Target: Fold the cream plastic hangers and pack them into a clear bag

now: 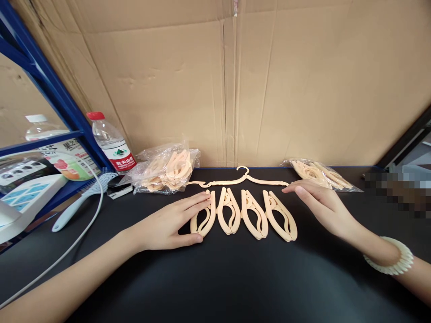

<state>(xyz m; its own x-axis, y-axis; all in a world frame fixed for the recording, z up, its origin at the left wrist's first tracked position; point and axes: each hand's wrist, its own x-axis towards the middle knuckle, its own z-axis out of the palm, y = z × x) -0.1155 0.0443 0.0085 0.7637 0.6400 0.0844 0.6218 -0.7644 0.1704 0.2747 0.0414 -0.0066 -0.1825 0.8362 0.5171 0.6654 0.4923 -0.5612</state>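
An unfolded cream-coloured folding clothes hanger (247,175) lies across the black table with its hook toward the cardboard. In front of it, several folded hangers of the same kind form a row. My left hand (168,222) lies flat with its fingers over the leftmost folded hanger (212,217), hiding part of it. My right hand (321,204) has its fingers stretched out at the right end of the unfolded hanger, covering that tip; whether it touches is unclear. The rightmost folded hanger (292,231) sits just left of my right hand.
Clear bags of folded hangers lie at back left (171,168) and back right (311,172). A red-capped water bottle (112,146), a pale blue hairbrush (79,202) and a white cable (97,211) are on the left. A cardboard wall (188,80) stands behind the black table (232,278).
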